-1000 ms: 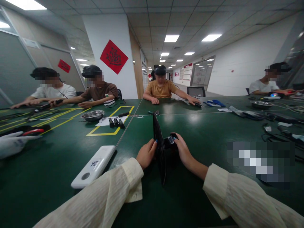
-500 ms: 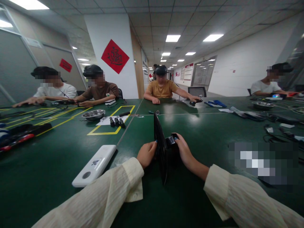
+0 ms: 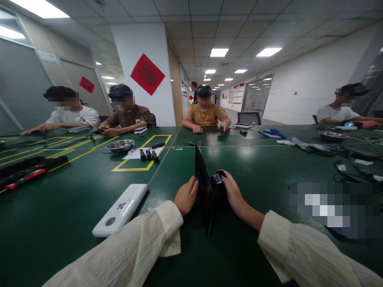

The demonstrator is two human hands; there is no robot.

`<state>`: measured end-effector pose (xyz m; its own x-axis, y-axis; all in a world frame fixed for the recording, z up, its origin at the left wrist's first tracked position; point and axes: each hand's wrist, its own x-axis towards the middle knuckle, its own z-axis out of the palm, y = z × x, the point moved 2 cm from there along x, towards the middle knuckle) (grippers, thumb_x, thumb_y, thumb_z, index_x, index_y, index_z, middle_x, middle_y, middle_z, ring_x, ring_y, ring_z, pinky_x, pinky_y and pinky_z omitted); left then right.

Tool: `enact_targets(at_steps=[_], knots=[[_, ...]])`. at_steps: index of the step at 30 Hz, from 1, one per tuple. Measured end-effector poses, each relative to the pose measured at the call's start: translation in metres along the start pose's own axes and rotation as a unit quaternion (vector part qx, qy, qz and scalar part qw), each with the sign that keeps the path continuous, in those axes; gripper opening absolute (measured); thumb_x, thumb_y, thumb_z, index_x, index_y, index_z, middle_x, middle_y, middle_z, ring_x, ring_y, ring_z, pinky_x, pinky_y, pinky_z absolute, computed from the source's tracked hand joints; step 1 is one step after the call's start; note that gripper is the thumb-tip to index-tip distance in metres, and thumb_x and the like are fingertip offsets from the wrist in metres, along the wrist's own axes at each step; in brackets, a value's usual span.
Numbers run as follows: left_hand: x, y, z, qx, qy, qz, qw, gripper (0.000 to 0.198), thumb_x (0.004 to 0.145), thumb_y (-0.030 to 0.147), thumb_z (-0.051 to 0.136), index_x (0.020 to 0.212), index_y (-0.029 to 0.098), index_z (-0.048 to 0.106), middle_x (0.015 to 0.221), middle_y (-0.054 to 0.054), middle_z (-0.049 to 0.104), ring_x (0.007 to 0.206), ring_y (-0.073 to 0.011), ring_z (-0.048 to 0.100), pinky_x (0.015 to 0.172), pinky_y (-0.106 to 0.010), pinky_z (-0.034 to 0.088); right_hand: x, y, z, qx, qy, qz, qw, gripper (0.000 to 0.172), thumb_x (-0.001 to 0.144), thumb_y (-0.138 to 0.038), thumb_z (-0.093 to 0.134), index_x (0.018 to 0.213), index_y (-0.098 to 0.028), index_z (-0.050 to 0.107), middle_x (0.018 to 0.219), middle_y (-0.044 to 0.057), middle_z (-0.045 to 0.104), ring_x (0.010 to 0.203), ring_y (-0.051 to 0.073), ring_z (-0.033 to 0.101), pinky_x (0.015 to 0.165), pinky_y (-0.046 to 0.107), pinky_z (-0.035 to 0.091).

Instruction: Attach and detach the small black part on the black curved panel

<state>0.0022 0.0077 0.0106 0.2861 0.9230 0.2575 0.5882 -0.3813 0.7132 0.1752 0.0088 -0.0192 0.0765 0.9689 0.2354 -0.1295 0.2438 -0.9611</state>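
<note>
A thin black panel (image 3: pixel 202 187) stands on edge on the green table (image 3: pixel 74 199), seen almost edge-on in front of me. My left hand (image 3: pixel 186 196) is curled against its left face, fingertips on it. My right hand (image 3: pixel 233 193) is closed round a small black block (image 3: pixel 216 180) fixed to the panel's right side. Both forearms wear cream sleeves.
A white power bank (image 3: pixel 120 210) lies left of my left arm. Farther off sit a yellow-taped rectangle (image 3: pixel 143 157) with small black parts and a metal bowl (image 3: pixel 119 145). Cables and devices (image 3: pixel 344 153) lie at right. Several people sit around the table.
My hands and the panel have stayed put. The person opposite has drawn their outstretched hand back toward their body. At far left, a gloved hand has left the view.
</note>
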Motion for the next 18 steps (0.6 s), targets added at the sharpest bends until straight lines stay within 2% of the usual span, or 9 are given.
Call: enact_targets(at_steps=[4, 10, 18], knots=[[-0.0014, -0.0001, 0.0008, 0.022, -0.017, 0.003, 1.0, 0.024, 0.087, 0.028, 0.025, 0.09, 0.019, 0.046, 0.079, -0.004, 0.06, 0.076, -0.017, 0.057, 0.072, -0.027, 0.041, 0.0, -0.0001, 0.0, -0.001, -0.006, -0.001, 1.0, 0.039, 0.077, -0.042, 0.046, 0.11, -0.022, 0.051, 0.102, 0.003, 0.058, 0.096, 0.021, 0.052, 0.084, 0.033, 0.039], [0.0008, -0.001, -0.0003, 0.031, -0.023, 0.012, 0.999, 0.027, 0.087, 0.034, 0.025, 0.087, 0.019, 0.049, 0.072, -0.002, 0.059, 0.068, -0.0162, 0.056, 0.065, -0.025, 0.04, -0.0013, -0.0029, 0.0012, 0.002, 0.003, -0.003, 1.0, 0.038, 0.076, -0.042, 0.047, 0.108, -0.023, 0.053, 0.101, 0.003, 0.059, 0.096, 0.022, 0.052, 0.082, 0.032, 0.04], [0.0026, -0.0074, 0.0012, 0.014, -0.014, 0.017, 1.0, 0.04, 0.087, 0.039, 0.023, 0.082, 0.018, 0.056, 0.078, -0.004, 0.063, 0.078, -0.0178, 0.058, 0.073, -0.026, 0.042, -0.0001, 0.0002, 0.0003, 0.002, -0.003, 0.009, 1.0, 0.038, 0.076, -0.042, 0.047, 0.109, -0.023, 0.052, 0.098, 0.002, 0.059, 0.094, 0.021, 0.052, 0.08, 0.032, 0.04]])
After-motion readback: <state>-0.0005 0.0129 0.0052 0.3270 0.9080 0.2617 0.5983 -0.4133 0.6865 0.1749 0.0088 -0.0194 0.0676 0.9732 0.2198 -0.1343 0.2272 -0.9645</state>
